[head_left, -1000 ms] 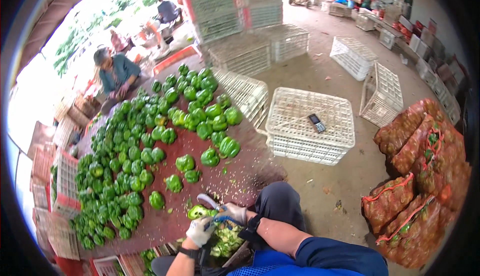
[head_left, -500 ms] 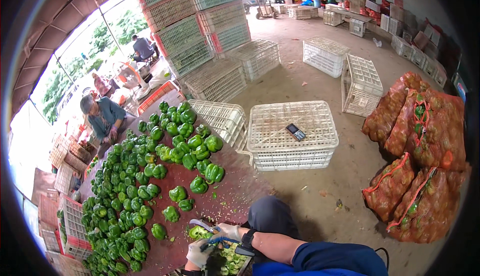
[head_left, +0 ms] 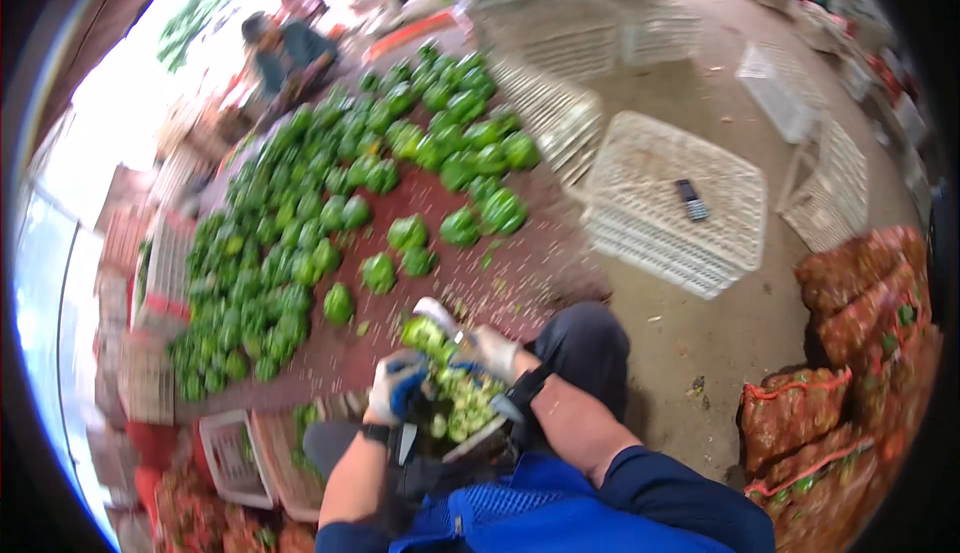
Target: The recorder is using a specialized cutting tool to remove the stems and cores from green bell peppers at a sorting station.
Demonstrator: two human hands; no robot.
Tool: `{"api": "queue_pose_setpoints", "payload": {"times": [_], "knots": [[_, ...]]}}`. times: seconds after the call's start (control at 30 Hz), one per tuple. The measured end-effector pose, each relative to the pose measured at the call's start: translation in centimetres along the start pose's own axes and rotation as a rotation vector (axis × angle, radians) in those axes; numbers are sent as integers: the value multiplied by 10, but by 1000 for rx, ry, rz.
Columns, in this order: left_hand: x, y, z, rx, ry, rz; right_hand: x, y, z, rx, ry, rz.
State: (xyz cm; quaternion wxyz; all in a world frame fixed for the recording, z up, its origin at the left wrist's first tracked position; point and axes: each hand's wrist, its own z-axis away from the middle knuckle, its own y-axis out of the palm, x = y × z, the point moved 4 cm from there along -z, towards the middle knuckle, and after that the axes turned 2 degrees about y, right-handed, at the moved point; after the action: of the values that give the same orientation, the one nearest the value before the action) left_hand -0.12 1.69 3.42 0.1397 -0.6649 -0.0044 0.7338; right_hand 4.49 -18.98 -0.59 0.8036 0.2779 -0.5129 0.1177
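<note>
We observe two gloved hands at work at the near edge of a dark red table [head_left: 520, 263]. The left hand [head_left: 397, 385] has its fingers curled beside a cut green pepper [head_left: 424, 335]; blur prevents us from confirming whether it grips the pepper. The right hand [head_left: 492, 353] is closed around a knife [head_left: 436, 315], whose curved, pale blade points to the far left and lies just beyond the pepper. The pepper sits between the two hands, slightly to their far side.

Directly below, we note pale green trimmings [head_left: 467, 405] heaped in a container in front of the person's lap. Whole green peppers [head_left: 270, 263] cover much of the table's left and far parts, with a few lying apart nearer the hands.

To the right of the table we record an upturned white crate [head_left: 640, 158] with a dark phone [head_left: 691, 201] on top. Red net sacks [head_left: 795, 418] stand at the near right. At the far left we see a co-worker [head_left: 295, 61] beside the table. A pale plastic basket [head_left: 212, 453] stands at the near left.
</note>
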Motion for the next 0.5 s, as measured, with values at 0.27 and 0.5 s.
{"api": "queue_pose_setpoints", "payload": {"times": [0.27,0.5], "knots": [[-20,-7,-7,-212,-38,-705,-49,-21,-40,-463,-20,-520],[-14,31,-60,-183,-241,-1215,-76,-32,-53,-512,-150,-483]]}}
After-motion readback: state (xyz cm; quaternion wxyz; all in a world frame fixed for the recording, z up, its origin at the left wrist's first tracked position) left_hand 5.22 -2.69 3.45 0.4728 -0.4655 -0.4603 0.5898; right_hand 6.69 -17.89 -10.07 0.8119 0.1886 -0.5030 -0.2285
